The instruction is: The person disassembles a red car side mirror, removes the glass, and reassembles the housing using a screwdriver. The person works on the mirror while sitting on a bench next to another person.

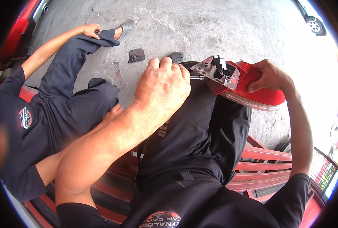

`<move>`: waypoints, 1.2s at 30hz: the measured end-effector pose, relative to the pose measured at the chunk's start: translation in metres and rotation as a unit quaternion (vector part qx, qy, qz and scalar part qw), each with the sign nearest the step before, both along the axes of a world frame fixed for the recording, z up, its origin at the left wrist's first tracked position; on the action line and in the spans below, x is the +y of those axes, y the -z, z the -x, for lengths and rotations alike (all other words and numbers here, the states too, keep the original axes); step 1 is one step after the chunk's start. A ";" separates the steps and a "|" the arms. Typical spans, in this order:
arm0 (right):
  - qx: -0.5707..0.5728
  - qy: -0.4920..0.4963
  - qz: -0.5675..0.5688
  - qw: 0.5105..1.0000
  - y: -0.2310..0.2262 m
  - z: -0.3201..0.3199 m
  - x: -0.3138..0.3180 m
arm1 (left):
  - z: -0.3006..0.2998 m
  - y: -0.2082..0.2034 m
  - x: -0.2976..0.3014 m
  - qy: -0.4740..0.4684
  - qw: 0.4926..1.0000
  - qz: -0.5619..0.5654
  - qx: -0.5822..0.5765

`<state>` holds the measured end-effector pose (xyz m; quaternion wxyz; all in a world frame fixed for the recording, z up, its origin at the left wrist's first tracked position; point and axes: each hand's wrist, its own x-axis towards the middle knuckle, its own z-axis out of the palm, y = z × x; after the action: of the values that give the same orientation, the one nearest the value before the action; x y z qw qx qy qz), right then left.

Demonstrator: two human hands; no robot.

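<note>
My right hand point(269, 78) is closed on a red car tail light point(260, 89), thumb on the lens and fingers over the far edge. A clear strip runs along the light's near edge. At its left end is a grey mounting plate point(231, 78) with round holes and a black connector point(219, 64). My left hand point(163, 81) is closed in a fist around a tool with a slim metal shaft point(197, 78); the fist hides its handle. The shaft points right and meets the plate's left side, though the exact contact is unclear. The light is held above my knees.
I sit on a red slatted bench point(264, 154). Another person point(62, 91) in dark clothes sits close on my left, a hand at their trouser leg. A dark flat piece point(136, 55) and grey clogs point(176, 57) are on the concrete floor point(199, 22). Vehicles stand at the far edges.
</note>
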<state>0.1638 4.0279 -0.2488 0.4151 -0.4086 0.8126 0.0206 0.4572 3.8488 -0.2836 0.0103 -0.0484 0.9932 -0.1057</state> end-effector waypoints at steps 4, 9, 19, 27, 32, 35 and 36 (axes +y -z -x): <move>-0.011 0.000 -0.002 1.000 0.003 0.003 -0.003 | -0.002 0.007 0.001 -0.004 1.000 -0.006 0.029; -0.026 0.001 0.004 1.000 0.004 0.002 -0.002 | 0.002 -0.008 0.005 -0.025 0.999 0.001 0.032; -0.004 -0.007 0.018 1.000 0.003 -0.001 0.005 | 0.001 -0.043 0.006 0.088 0.988 -0.065 0.108; -0.002 -0.007 0.036 0.999 0.004 -0.004 0.006 | 0.003 -0.042 0.007 0.140 0.981 -0.055 0.120; 0.007 -0.009 0.036 0.999 0.005 -0.004 0.004 | 0.011 -0.030 -0.001 0.206 0.960 -0.072 0.175; 0.006 -0.011 0.035 0.999 0.006 -0.004 0.004 | 0.014 -0.030 -0.007 0.185 0.969 -0.103 0.129; 0.013 -0.007 0.032 0.999 0.005 -0.006 0.004 | 0.013 -0.029 -0.009 0.149 0.979 -0.108 0.089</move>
<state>0.1694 4.0320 -0.2534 0.3914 -0.4272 0.8151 0.0026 0.4442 3.8403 -0.2545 -0.0889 0.0918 0.9918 0.0067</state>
